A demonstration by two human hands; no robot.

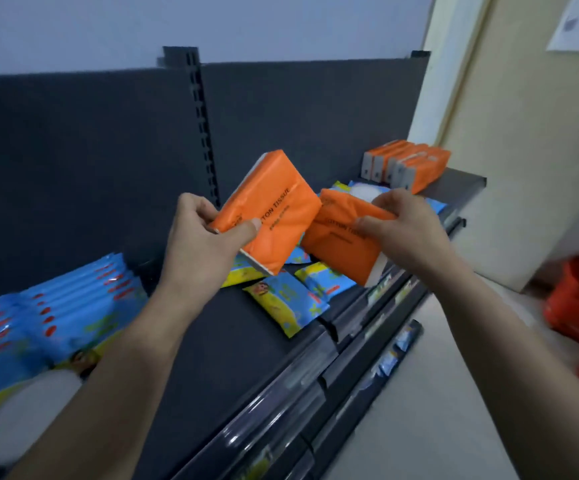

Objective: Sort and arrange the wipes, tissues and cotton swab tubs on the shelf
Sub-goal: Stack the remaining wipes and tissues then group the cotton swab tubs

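Left hand (200, 230): grips one orange tissue pack (269, 211), tilted, above the shelf (232, 341).
Right hand (399, 223): grips a second orange pack (340, 247), just right of the first.
Far right: row of orange packs (409, 164) standing on edge.
Centre: blue-yellow wipes packs (288, 303) scattered flat.
Near left: blue wipes (49, 320) stacked.

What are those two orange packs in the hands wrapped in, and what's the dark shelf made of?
The left tissue pack and right tissue pack look wrapped in thin plastic film: it wrinkles and dents where the left hand and right hand pinch it, with a faint sheen. The shelf is probably painted metal: matt dark grey, flat, straight-edged.
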